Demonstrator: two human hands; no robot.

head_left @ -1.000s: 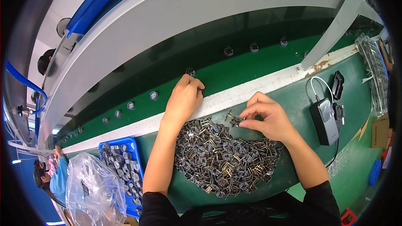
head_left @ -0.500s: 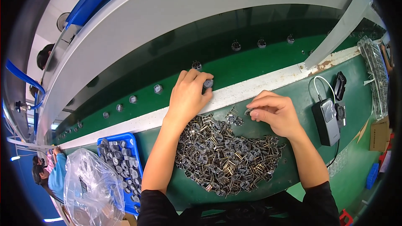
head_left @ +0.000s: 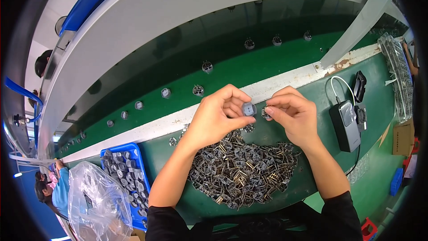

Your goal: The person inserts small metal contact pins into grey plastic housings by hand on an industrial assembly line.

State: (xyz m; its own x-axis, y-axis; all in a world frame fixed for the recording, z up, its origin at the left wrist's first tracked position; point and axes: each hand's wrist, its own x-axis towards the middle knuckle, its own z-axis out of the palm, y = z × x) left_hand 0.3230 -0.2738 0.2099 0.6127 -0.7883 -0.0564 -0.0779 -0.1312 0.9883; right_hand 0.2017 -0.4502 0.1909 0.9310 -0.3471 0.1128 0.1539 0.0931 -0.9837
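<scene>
My left hand [head_left: 225, 112] pinches a small grey cup-shaped plastic housing [head_left: 249, 109] between thumb and fingers. Close beside it, a small pinned circuit board [head_left: 266, 113] is held in the fingertips of my right hand [head_left: 292, 115]. The two parts are a short gap apart, above the green bench. Below my hands lies a broad heap of similar boards with metal pins [head_left: 240, 174]. At the left, a blue tray [head_left: 143, 163] holds many loose grey housings [head_left: 127, 169].
Beyond a white rail [head_left: 285, 80], a green belt [head_left: 232, 71] carries spaced units, including a housing with a board in it [head_left: 198, 90]. A grey post [head_left: 356, 35] rises at right. A black power bank [head_left: 345, 125] with a white cable and a clear plastic bag [head_left: 96, 192] flank the work.
My left hand has come back from over the belt with the grey housing, toward my right hand. A unit on the belt is now in sight. My right hand stays nearly in place.
</scene>
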